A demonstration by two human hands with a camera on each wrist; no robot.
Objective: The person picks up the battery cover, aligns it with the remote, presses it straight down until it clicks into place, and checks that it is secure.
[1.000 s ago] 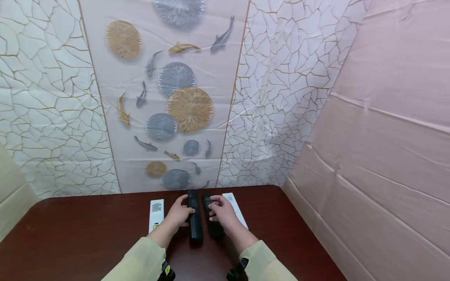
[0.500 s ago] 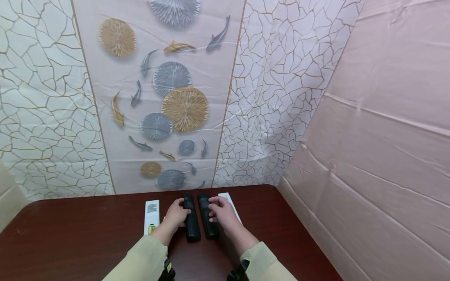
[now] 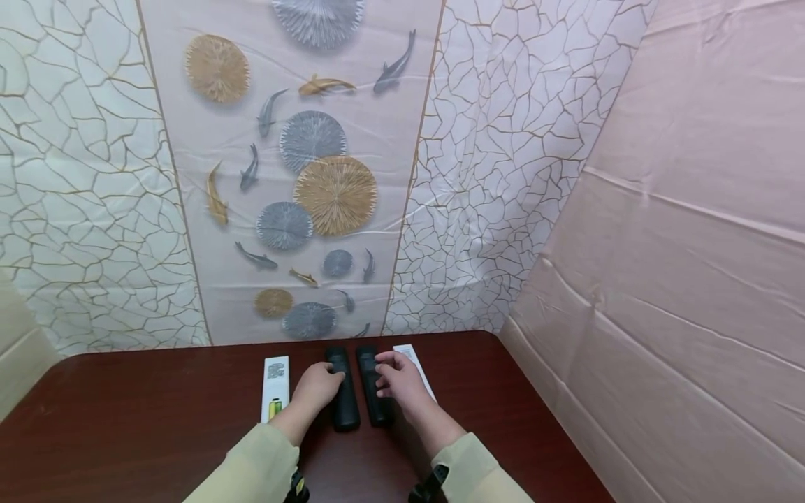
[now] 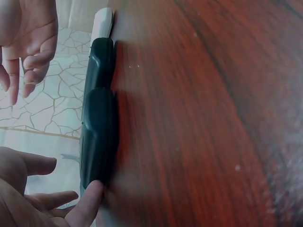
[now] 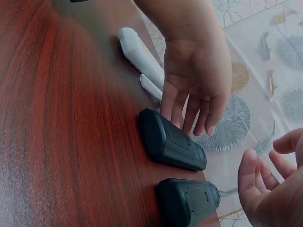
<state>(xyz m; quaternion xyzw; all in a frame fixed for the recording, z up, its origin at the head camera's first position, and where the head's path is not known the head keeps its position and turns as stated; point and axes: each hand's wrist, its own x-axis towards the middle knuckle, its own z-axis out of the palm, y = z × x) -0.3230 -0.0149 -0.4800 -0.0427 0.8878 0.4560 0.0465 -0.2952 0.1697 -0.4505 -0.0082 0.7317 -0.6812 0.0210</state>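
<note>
Two black remote controls lie side by side on the dark red table (image 3: 157, 419), battery covers upward in the right wrist view. My left hand (image 3: 316, 386) is beside the left black remote (image 3: 344, 409), its fingers loosely extended. One fingertip (image 4: 94, 189) touches, or nearly touches, that remote's end in the left wrist view. Over the right black remote (image 3: 379, 411) hovers my right hand (image 3: 402, 383), fingers slightly bent and holding nothing. A gap shows between this hand and the remote in the right wrist view.
Left of the left hand lies a white flat bar (image 3: 275, 377) with a printed code and battery picture. Another white bar (image 3: 414, 358) sits partly behind the right hand. A small white piece (image 5: 150, 86) shows near the left hand. Patterned cloth (image 3: 490, 209) hangs behind the table.
One second ago my left hand held the left remote, which looked raised and tilted. It came down flat beside the other, and the left fingers loosened. My right hand stayed nearly still.
</note>
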